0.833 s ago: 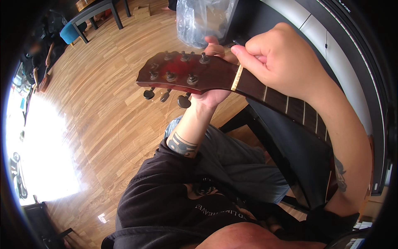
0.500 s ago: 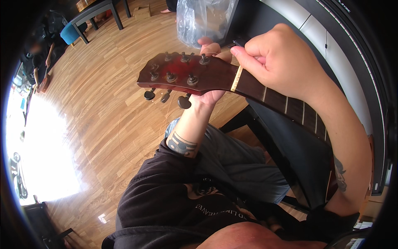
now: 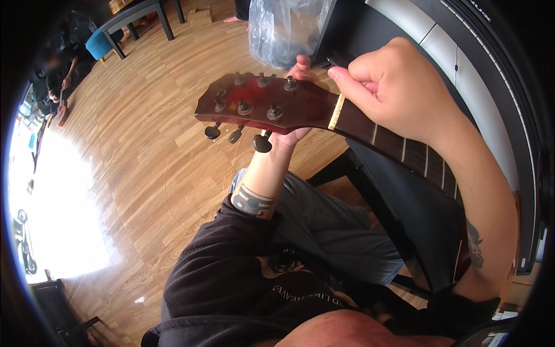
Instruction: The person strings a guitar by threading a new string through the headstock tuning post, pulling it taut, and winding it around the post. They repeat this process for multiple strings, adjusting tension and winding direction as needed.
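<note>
A dark red guitar headstock [image 3: 245, 104] with metal posts and dark tuning pegs [image 3: 262, 142] points left. Behind and under it, my left hand [image 3: 298, 136] wraps around the headstock near the neck joint; one finger shows past the far edge and the rest are hidden. My right hand [image 3: 390, 87] is closed over the fretboard [image 3: 390, 143], just right of the pale nut [image 3: 336, 111]. Its thumb presses against curled fingers, and whatever they pinch cannot be made out. A thin pale string [image 3: 167, 191] curves over the floor below the pegs.
A black stand or bench [image 3: 387, 191] is under the neck. On the right a keyboard [image 3: 509, 110] curves along the rim. A clear plastic bag [image 3: 286, 34] is at the back, a blue stool [image 3: 103, 43] and dark table [image 3: 136, 14] far left. Another person holds a guitar [image 3: 62, 113].
The headstock and both hands have shifted slightly right and down in view. A finger of my left hand now sticks up more behind the headstock. My right hand stays closed.
</note>
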Demonstrator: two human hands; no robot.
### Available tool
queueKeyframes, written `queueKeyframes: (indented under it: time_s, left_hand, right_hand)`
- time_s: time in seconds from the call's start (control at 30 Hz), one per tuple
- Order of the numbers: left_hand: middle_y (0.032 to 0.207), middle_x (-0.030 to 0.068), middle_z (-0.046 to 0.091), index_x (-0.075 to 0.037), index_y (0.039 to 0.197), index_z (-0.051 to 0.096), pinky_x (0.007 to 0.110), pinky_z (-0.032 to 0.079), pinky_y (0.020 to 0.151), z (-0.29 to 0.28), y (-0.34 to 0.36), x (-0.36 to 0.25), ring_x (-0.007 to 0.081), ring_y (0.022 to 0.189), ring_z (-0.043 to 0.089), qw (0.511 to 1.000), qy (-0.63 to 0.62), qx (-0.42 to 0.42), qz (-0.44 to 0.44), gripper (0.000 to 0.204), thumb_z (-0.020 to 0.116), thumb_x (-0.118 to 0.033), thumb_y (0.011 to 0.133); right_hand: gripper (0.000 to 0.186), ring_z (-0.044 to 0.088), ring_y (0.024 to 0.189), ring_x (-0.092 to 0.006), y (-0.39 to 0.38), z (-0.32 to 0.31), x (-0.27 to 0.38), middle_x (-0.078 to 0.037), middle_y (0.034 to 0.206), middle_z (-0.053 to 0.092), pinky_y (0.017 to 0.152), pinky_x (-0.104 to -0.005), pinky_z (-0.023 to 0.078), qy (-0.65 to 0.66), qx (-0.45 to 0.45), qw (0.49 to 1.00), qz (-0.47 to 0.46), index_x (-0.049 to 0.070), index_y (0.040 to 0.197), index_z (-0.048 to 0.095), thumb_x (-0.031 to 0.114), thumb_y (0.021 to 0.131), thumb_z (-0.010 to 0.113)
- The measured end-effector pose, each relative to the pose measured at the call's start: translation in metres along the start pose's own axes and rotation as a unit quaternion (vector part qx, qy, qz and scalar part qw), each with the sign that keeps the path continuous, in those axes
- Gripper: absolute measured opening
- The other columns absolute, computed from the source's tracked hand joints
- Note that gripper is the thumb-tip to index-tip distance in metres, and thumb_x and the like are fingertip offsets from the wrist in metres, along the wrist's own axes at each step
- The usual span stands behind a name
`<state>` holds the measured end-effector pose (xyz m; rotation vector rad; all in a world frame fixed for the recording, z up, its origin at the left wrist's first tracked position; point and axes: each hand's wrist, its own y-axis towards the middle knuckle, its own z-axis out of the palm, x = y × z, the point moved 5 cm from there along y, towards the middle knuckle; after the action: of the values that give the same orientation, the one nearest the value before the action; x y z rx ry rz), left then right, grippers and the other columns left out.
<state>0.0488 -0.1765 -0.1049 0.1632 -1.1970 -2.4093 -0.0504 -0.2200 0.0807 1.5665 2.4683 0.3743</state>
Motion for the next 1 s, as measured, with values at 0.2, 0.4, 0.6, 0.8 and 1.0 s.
queueKeyframes:
  time_s: [0.2,0.4,0.6,0.8,1.0]
  left_hand:
    - [0.114,0.0003,0.07,-0.014,0.125,0.052,0.042,0.046,0.108,-0.001,0.002,0.0,0.0179,0.111,0.065,0.997,0.04,0.028,0.059,0.045,0.076,-0.015,0.088]
    - [0.107,-0.0017,0.067,-0.017,0.125,0.058,0.045,0.05,0.101,0.002,-0.002,0.001,0.0207,0.109,0.063,0.991,0.096,-0.069,0.065,0.024,0.057,-0.023,0.102]
    - [0.112,-0.0036,0.065,-0.015,0.128,0.054,0.045,0.046,0.109,0.004,0.001,0.007,0.0195,0.115,0.062,0.998,0.048,-0.007,0.045,0.04,0.07,-0.02,0.092]
    - [0.111,-0.0051,0.064,-0.015,0.126,0.053,0.045,0.045,0.109,0.013,0.008,0.008,0.0168,0.11,0.062,0.997,0.002,0.057,0.053,0.045,0.076,-0.014,0.087]
    - [0.107,0.0,0.064,-0.018,0.12,0.064,0.04,0.05,0.101,0.011,0.002,0.011,0.0168,0.106,0.06,0.996,-0.043,-0.036,0.067,0.02,0.058,-0.021,0.101]
  right_hand:
    - [0.045,0.036,0.039,-0.0292,-0.002,0.002,-0.003,-0.014,0.047,0.038,0.044,-0.0386,0.027,0.037,-0.06,0.997,-0.039,-0.001,0.054,0.051,0.015,0.093,0.068]
    - [0.045,0.035,0.039,-0.0273,0.001,-0.005,0.007,-0.014,0.046,0.038,0.044,-0.0382,0.027,0.011,-0.033,0.999,-0.03,-0.001,0.054,0.053,0.015,0.094,0.068]
    - [0.046,0.034,0.038,-0.0261,0.002,-0.005,0.008,-0.014,0.046,0.037,0.043,-0.0373,0.026,0.012,-0.025,0.999,-0.03,0.0,0.054,0.051,0.014,0.094,0.067]
    - [0.045,0.034,0.038,-0.0262,0.001,-0.003,0.008,-0.014,0.046,0.037,0.043,-0.0369,0.026,0.028,-0.041,0.998,-0.042,-0.001,0.054,0.052,0.014,0.094,0.067]
    - [0.044,0.034,0.038,-0.0261,0.001,-0.005,0.008,-0.014,0.047,0.038,0.043,-0.0368,0.026,0.017,-0.029,0.999,-0.035,-0.001,0.055,0.053,0.014,0.094,0.068]
